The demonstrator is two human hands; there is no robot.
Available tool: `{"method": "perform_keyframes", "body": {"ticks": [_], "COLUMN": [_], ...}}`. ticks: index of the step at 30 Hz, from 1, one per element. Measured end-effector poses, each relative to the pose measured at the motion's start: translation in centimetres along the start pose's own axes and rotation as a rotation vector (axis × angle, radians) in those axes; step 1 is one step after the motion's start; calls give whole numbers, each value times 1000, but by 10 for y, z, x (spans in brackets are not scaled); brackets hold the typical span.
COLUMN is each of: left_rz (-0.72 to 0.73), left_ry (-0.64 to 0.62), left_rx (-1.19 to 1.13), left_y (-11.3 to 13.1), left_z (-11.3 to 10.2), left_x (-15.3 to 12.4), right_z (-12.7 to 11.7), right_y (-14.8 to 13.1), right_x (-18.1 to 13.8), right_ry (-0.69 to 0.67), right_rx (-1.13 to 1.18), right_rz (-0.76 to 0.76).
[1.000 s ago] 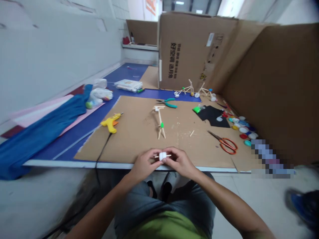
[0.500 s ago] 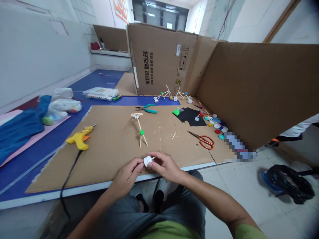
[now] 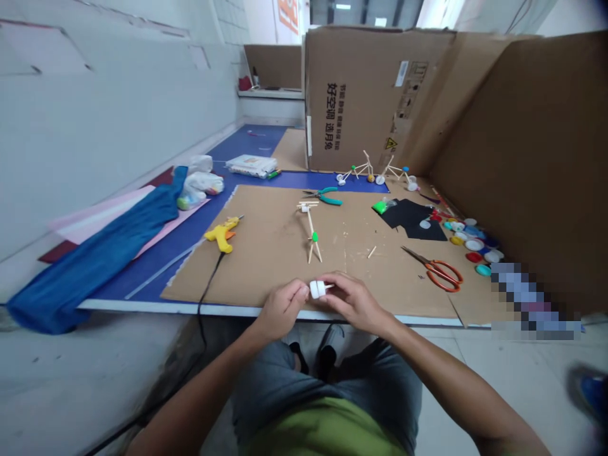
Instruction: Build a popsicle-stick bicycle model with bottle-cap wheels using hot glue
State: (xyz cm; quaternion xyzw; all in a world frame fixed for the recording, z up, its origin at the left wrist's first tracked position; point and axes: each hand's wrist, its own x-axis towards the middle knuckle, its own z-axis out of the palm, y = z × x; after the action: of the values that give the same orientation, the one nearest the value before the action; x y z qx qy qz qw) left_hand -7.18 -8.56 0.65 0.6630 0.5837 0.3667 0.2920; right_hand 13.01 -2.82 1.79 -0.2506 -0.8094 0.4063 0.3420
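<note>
Two white bottle caps (image 3: 316, 289), set together with a thin wooden stick poking out to the right, are held just above the table's front edge. My right hand (image 3: 354, 301) pinches them from the right by the stick and the cap's rim. Close against their left face is my left hand (image 3: 284, 308), thumb and fingers pressed together; whatever is between those fingertips is hidden. Beyond my hands a stick frame (image 3: 311, 225) stands on the cardboard, with a green joint, splayed legs and a white piece at its far end.
On the left lies a yellow glue gun (image 3: 222, 235) with its cord over the edge. Teal pliers (image 3: 327, 196) lie behind the frame, orange-handled scissors (image 3: 439, 272) to the right. Black sheet pieces (image 3: 413, 218), coloured caps (image 3: 475, 245) and a short stick (image 3: 372, 252) lie around.
The view has swung left, so everything sits further right in the picture. The right hand still holds the caps; the left fingertips have drawn slightly off their left face.
</note>
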Motion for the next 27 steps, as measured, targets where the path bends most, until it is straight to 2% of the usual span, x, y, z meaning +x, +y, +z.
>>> {"method": "perform_keyframes", "body": {"ticks": [3,6,12,19,22,27], "left_rz": [-51,-83,-3,2,-32,-190], "left_ry": [10,-22,-55,-52,-125,-222], "left_rx": [-78,-154,-74,-67,-144,-403], "left_y": [1,3,3,0,-2,-3], "left_z": [0,-1,-7,-11,-10,-3], "left_x": [-1,0,0,-1,0,1], "right_z": [-1,-3,-2,-5,-8,-11], "right_y": [-1,-2,-3,-3,-5,-4], "right_x": [1,1,-1,-1,1,0], "right_ry": [-25,-22,-45,-48,-86,-110], "right_rx": [-32,-65,-75,-69,-122,-194], "right_rz": [-63,-59,-29,-43,-116,-232]}}
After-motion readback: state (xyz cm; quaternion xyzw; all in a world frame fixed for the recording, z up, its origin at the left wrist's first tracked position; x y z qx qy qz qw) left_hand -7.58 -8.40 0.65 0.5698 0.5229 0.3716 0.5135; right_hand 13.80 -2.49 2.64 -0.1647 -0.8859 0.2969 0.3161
